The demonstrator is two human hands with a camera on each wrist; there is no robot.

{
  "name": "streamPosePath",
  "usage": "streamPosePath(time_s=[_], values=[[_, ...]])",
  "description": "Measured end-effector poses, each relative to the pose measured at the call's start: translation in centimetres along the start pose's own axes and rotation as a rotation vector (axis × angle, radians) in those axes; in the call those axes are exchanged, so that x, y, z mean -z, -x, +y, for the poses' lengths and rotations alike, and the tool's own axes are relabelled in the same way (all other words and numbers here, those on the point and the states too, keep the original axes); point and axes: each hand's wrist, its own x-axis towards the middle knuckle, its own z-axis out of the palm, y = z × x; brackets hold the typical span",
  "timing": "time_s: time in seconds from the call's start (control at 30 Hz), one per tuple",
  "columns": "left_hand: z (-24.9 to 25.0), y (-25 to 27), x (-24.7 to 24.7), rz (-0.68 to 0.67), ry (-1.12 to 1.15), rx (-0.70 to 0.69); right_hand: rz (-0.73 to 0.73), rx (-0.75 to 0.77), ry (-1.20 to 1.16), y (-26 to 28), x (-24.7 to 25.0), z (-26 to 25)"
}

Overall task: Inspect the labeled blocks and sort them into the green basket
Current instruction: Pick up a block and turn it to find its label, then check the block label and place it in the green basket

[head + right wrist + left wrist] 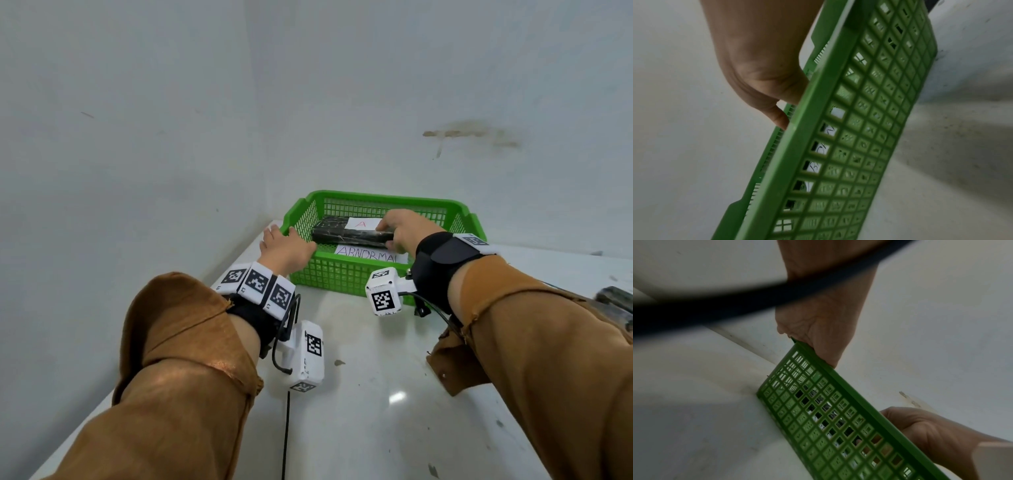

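The green basket (383, 198) sits in the table's far corner. Inside it is a dark marbled block (346, 233) with a white label marked with a red "A" (361, 224). My right hand (387, 235) reaches over the front rim and grips the block's right end, fingers on top and thumb below. My left hand (284, 245) rests on the basket's front left corner with fingers fairly straight. The left wrist view shows the left hand (818, 324) on the basket's rim (849, 391) and the right hand (931, 434) beyond. In the right wrist view, the right hand (760, 65) dips behind the basket's wall (859, 129).
A paper reading "ABNORMAL" (371, 255) lies in the basket's front part. Another dark block (616, 301) lies at the right edge of the white table (359, 428). Two pale walls meet just behind the basket. A black cable (735, 305) crosses the left wrist view.
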Motion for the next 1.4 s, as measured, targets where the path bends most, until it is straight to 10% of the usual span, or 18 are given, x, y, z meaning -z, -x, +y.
streamPosePath(time_s=[0.23,0.53,0.77,1.0,1.4], values=[[0.0,0.0,-0.2,0.018,-0.016,-0.018,0.044,-0.199,-0.221,-0.3,0.8,-0.5],[1.0,2.3,-0.8,0.158,0.028,0.012,0.001,0.015,-0.221,8.3,3.8,1.1],[11.2,8.7,-3.4,0.244,0.04,-0.372,0.17,0.19,-0.052,13.7,9.7,3.2],[21.4,14.4,-7.7,0.099,-0.031,-0.672,0.27,0.075,0.134,16.9,18.3,8.5],[28.0,16.3,-15.0,-0.238,-0.181,-0.688,0.288,-0.073,0.432,17.1,26.2,13.5]])
